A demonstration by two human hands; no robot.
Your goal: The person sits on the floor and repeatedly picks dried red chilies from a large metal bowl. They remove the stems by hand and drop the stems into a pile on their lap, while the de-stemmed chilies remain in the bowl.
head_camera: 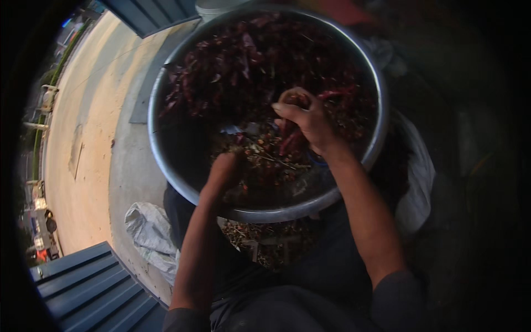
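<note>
A large round metal basin (369, 62) stands before me, heaped at its far side with dark red dried chili peppers (249, 54). My right hand (309, 116) is over the basin, thumb and forefinger curled into a ring. Red chili pods (292, 142) show just under its palm; whether the fingers grip them is unclear. A blue loop (317, 159), perhaps a tool handle, shows partly under the right wrist. My left hand (228, 166) is low in the basin's near left, at loose stems and seeds (265, 153). Its fingers are blurred and in shadow.
White woven sacks lie at the left (151, 232) and right (419, 186). Stem scraps (274, 245) lie below the basin's near rim, between my legs. Blue corrugated panels stand at lower left (99, 286) and top left (153, 14). A pale bucket (215, 9) touches the far side.
</note>
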